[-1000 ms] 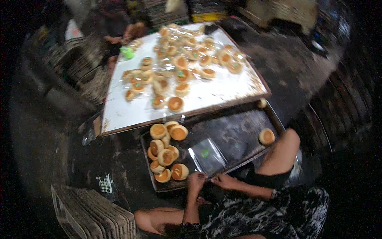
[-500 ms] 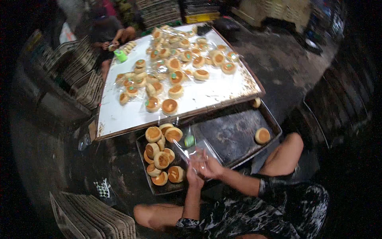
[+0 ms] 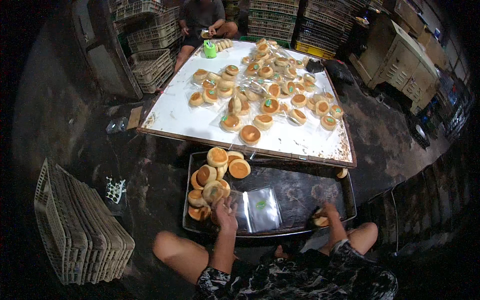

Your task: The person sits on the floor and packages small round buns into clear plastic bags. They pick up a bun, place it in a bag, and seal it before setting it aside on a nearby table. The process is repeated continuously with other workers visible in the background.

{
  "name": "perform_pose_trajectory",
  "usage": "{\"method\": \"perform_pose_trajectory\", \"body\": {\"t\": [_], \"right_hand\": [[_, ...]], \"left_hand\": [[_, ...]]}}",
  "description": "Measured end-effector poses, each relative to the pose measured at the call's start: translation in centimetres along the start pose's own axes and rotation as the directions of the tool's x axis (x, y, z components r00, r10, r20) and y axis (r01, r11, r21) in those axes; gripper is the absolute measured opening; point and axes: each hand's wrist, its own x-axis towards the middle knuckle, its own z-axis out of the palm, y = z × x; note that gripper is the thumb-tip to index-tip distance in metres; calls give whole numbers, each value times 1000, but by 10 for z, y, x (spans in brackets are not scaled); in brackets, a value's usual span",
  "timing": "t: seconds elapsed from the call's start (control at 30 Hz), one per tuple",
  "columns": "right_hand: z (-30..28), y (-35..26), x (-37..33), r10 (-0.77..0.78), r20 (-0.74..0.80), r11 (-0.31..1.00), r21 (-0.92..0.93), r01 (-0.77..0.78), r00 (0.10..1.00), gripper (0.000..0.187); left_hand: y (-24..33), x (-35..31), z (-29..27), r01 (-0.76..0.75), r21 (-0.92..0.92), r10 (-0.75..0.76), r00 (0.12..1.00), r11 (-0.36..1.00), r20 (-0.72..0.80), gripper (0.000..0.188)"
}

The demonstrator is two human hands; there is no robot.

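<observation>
My left hand (image 3: 225,214) is over the left part of a dark metal tray (image 3: 295,186), beside the piled round buns (image 3: 205,175). Its fingers pinch a clear plastic bag (image 3: 231,196), blurred and hard to see against the buns. At the tray's right end, my right hand (image 3: 330,214) has its fingers closed over a single bun (image 3: 320,219), partly covered by the hand. Between my hands lies a stack of clear bags (image 3: 267,215) with a green printed mark.
Beyond the tray, a white-topped table (image 3: 172,116) carries many buns, several bagged (image 3: 270,106), and a green container (image 3: 209,49). Another person (image 3: 202,20) sits at its far left. Stacked crates (image 3: 85,225) stand on the floor at left; a metal cabinet (image 3: 400,60) is at right.
My hands, earlier close together at a clear bag, have parted: the left went to the piled buns, the right to the lone bun at the tray's right. The view has shifted too.
</observation>
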Motion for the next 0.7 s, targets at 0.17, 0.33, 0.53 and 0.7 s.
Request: {"method": "perform_pose_trajectory", "body": {"t": [0.17,0.33,0.53,0.7], "right_hand": [[-45,-139,-82,-348,293,923,272,272,890,64],[-38,-159,-82,-460,79,825,406,393,884,48],[-85,-243,-152,-287,-626,214,696,686,725,61],[-71,-276,-193,-207,-563,17,816,578,800,78]], "left_hand": [[22,10,-9,-107,-181,70,978,978,-198,29],[39,9,-11,-212,-267,150,960,940,-237,33],[-1,-29,13,-191,-177,214,969,966,121,60],[-5,-32,-8,114,-96,-93,975,989,200,35]]}}
